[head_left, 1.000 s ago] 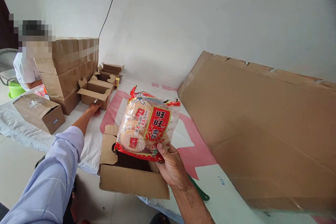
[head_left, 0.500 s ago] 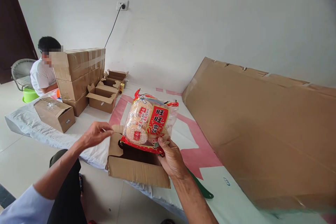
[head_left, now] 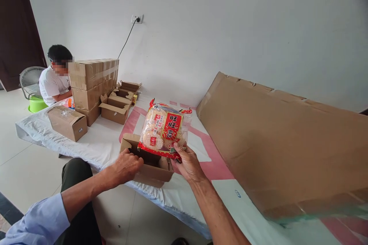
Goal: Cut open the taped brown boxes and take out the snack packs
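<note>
In my right hand [head_left: 188, 160] is a clear and red bag of rice crackers [head_left: 165, 130], gripped at its lower right corner with the thumb on its front. The bag is tilted above an open cardboard box [head_left: 152, 174], hiding part of the opening. At the left of this box, my left hand [head_left: 128, 166] has its fingers curled over the near rim. What lies inside the box is mostly dark and hidden.
Stacked taped boxes [head_left: 87, 97] and several open cartons [head_left: 115, 111] stand further left, near a closed box [head_left: 67, 122]. Another person [head_left: 54, 80] sits behind the stack by a fan [head_left: 31, 80]. A large cardboard sheet [head_left: 276, 145] leans at right on the cloth-covered surface [head_left: 184, 199].
My left hand has moved from the box's far left flap down to its near rim. The near flap no longer sticks out towards me. The bag stays in my right hand.
</note>
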Motion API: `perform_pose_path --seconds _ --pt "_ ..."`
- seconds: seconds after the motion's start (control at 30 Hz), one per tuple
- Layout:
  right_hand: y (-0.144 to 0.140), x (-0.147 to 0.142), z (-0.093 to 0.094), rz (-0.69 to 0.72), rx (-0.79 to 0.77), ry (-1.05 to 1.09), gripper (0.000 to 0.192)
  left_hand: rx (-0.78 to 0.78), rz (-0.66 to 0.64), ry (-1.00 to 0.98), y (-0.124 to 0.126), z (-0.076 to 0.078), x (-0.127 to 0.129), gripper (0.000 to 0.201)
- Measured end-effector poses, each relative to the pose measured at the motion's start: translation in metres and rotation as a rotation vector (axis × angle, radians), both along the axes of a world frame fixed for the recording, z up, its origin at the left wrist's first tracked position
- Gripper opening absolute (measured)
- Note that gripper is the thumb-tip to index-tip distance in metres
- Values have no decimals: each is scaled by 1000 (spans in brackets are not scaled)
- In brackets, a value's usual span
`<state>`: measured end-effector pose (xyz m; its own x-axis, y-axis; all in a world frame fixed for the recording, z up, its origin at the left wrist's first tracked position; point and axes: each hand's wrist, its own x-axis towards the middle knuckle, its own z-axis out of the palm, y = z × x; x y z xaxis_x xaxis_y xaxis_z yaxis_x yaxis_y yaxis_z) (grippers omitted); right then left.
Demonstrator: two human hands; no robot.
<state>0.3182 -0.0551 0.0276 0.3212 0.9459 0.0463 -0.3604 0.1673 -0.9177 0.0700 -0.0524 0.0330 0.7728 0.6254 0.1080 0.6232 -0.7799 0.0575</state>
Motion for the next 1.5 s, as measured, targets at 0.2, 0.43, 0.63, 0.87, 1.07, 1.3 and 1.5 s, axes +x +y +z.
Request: perform_pose_path --seconds 0.2,0.43,0.63,0.87,1.07,1.3,1.5 --pt "6 41 21 -65 -23 -123 63 51 94 19 3 5 -74 20" --pt "62 49 26 147 -28 -625 55 147 158 -31 -4 1 -149 21" --pt "138 -22 31 449 3 -1053 35 161 161 -44 2 -3 -151 19" --pt "220 -104 37 571 6 -1291 21 206 230 -64 39 -6 -154 20" --pt "265 -128 50 425 23 -1389 26 212 320 -18 104 -2 -156 14" --pt "238 -89 53 252 62 -1333 51 143 397 -84 160 2 -144 17" --pt "137 -24 9 238 19 -1203 49 250 618 -299 127 -12 -143 52"
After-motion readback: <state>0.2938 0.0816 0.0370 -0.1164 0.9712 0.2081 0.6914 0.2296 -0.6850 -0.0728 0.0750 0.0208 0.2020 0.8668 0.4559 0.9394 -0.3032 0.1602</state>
